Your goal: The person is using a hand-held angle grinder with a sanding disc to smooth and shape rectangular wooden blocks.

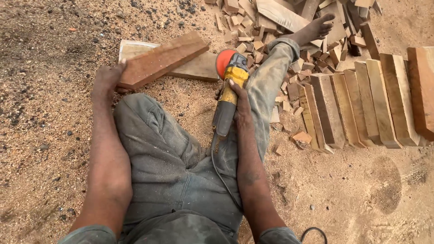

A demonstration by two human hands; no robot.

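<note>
Grinder [229,90] gripped in right hand [240,106], left hand [107,77] clutching plank [162,58]; disc risks nicking bare leg nearby.

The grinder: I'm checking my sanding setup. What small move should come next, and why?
Probably bring the grinder in the right hand leftward onto the reddish wooden block. The left hand grips that block's near end, tilted on a paler board, while the orange disc sits apart from it.
</note>
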